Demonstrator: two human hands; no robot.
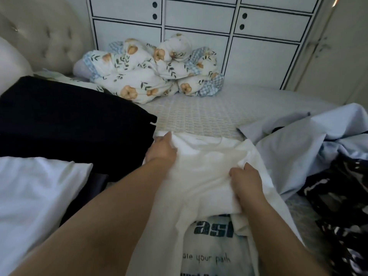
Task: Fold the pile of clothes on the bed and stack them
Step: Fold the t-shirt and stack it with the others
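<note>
A white T-shirt [209, 162] with dark printed lettering on its lower part lies in front of me on the bed [199, 110]. My left hand [162, 149] grips the shirt's upper left corner near the collar. My right hand [246, 181] clutches a bunched fold on the shirt's right side. A black garment [65, 118] lies flat on the left, with a white garment [33, 196] nearer me. A light blue garment [294, 148] and a black-and-white patterned one [342, 206] lie rumpled on the right.
A crumpled floral duvet [151, 72] sits at the bed's far side against a white cabinet [199, 16] with drawers. A tufted beige headboard [39, 32] stands at the far left. Bare patterned mattress cover shows between the duvet and the shirt.
</note>
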